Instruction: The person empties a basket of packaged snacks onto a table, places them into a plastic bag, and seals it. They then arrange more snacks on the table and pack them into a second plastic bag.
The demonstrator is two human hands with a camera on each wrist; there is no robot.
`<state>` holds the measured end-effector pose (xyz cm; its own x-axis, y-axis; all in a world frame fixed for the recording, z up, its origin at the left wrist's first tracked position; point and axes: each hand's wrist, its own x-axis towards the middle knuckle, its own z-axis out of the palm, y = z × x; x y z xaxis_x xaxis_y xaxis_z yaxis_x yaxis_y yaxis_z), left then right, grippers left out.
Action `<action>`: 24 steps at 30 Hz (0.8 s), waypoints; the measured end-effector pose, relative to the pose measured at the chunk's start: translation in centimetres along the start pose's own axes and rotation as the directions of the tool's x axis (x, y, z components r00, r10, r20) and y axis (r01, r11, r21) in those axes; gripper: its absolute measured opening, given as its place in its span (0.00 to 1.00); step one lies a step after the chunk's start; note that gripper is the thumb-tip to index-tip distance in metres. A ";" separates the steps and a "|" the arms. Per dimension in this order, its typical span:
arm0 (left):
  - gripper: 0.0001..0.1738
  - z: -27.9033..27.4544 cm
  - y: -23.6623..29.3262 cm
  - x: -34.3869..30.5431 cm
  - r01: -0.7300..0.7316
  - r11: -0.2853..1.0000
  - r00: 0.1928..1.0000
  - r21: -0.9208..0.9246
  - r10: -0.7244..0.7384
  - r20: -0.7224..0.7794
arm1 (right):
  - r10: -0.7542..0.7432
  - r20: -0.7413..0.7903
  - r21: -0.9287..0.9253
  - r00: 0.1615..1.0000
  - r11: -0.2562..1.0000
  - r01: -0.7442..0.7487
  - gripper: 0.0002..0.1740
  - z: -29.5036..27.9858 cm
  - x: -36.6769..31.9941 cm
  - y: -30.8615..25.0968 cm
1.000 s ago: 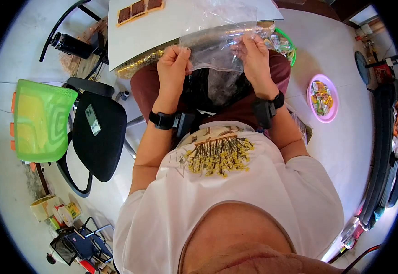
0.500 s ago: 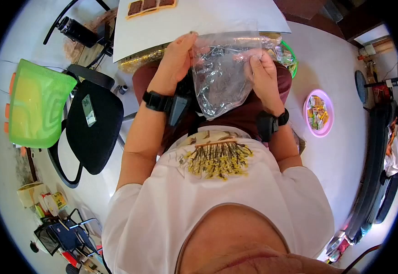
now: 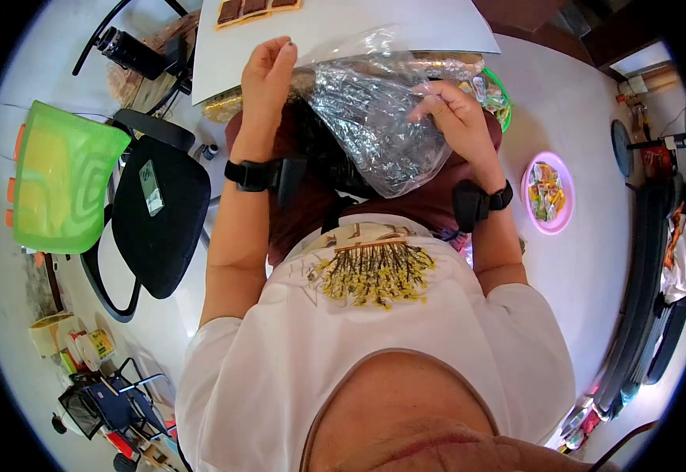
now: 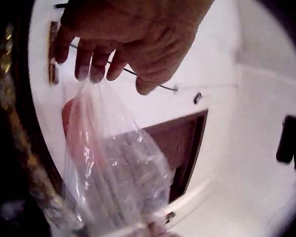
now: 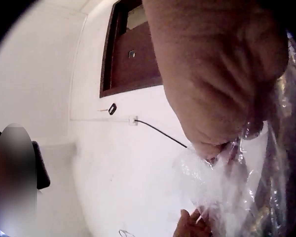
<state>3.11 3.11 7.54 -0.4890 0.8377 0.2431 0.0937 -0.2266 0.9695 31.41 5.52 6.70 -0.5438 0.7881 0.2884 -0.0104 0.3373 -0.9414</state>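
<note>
A clear plastic bag [image 3: 382,126] hangs crinkled over the lap, in front of the table edge. My right hand [image 3: 465,122] pinches its right side between thumb and fingers; in the right wrist view the fingertips of that hand [image 5: 222,74] are partly hidden in the plastic [image 5: 232,192]. At the bag's left, my left hand [image 3: 266,86] is raised with extended fingers. In the left wrist view the fingers of this hand [image 4: 133,39] hang apart, and the gathered top of the bag [image 4: 113,158] reaches the middle fingertips.
Brown-topped rectangular pieces [image 3: 256,9] lie on the white table [image 3: 335,27]. Black plastic [image 3: 319,149] covers part of the lap. A pink basin of packets [image 3: 547,193] and a green-rimmed basket [image 3: 506,102] are at the right; a black chair [image 3: 162,212] holding a phone is at the left.
My left hand has moved left and up, its fingers loosened. The bag has swung from hanging upright to slanting toward my right hand, which keeps its pinch.
</note>
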 end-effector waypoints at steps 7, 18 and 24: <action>0.14 0.4 3.2 0.4 -0.225 0.951 0.841 0.213 0.078 0.536 | -0.067 0.246 -0.186 0.967 0.976 0.115 0.12 0.8 1.9 -2.6; 0.11 -0.5 4.1 0.5 0.008 0.967 0.991 -0.256 0.028 0.135 | 0.247 -0.060 0.474 0.967 0.860 -0.191 0.17 -0.3 1.7 4.5; 0.11 -1.0 4.0 0.6 0.011 0.943 0.992 -0.331 0.030 0.120 | 0.197 -0.001 0.681 0.980 0.718 -0.143 0.12 2.4 1.9 5.5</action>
<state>2.37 2.19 11.47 -0.3781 0.8841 0.2746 -0.2044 -0.3691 0.9066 28.28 7.61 1.68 -0.5343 0.8396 0.0978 -0.5009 -0.2212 -0.8368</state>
